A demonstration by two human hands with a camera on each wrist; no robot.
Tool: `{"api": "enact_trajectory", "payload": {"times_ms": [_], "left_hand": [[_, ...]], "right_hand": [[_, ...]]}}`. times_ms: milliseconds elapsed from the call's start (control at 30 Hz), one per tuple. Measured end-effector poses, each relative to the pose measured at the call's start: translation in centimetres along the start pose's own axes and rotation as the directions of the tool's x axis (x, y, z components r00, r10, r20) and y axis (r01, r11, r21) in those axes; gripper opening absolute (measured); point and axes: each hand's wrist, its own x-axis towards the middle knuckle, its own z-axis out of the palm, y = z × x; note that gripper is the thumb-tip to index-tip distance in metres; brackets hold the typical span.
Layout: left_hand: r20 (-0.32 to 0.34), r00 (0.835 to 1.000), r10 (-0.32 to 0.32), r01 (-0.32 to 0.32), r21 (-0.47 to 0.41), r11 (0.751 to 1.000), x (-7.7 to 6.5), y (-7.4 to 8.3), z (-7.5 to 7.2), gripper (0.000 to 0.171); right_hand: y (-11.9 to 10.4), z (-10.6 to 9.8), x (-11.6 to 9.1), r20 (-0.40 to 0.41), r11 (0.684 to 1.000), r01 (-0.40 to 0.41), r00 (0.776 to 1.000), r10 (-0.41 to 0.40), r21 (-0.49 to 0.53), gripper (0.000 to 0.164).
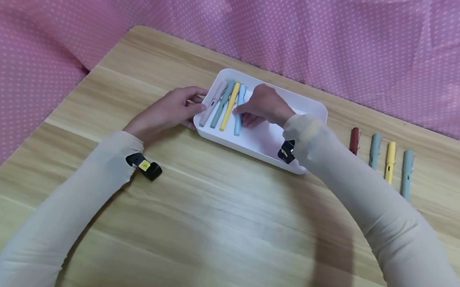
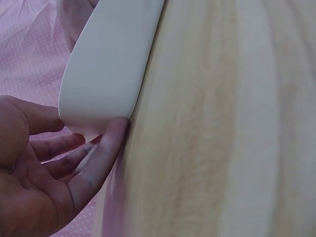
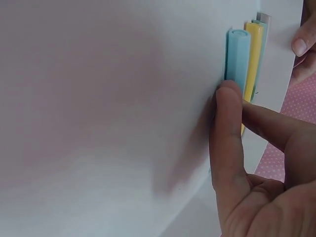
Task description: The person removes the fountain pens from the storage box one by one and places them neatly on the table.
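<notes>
A white tray (image 1: 254,150) lies on the table, with a lilac pen (image 1: 213,104), a grey-green pen (image 1: 222,105), a yellow pen (image 1: 230,106) and a light blue pen (image 1: 239,116) side by side in its left part. My left hand (image 1: 171,110) grips the tray's left end, thumb at the rim; the left wrist view shows its fingers (image 2: 106,158) against the outer wall. Reaching into the tray, my right hand (image 1: 266,106) pinches the light blue pen between thumb and finger. In the right wrist view that pen (image 3: 238,61) lies beside the yellow one.
Right of the tray, a dark red pen (image 1: 354,140), a blue-grey pen (image 1: 375,149), another yellow pen (image 1: 390,161) and a teal pen (image 1: 407,174) lie in a row, partly behind the right sleeve (image 1: 358,204). A pink dotted cloth (image 1: 330,32) hangs behind the wooden table (image 1: 205,216).
</notes>
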Motion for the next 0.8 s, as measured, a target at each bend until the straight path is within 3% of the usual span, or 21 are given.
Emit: {"api": "enact_trajectory", "payload": {"times_ms": [800], "left_hand": [[-0.001,1.0,0.005,-0.005,0.003,1.0,0.08,0.16,0.12,0.05]], "right_hand": [[0.2,-0.53,-0.31,0.055,1.0,-0.012,0.998,0.01,0.027,0.027]]}}
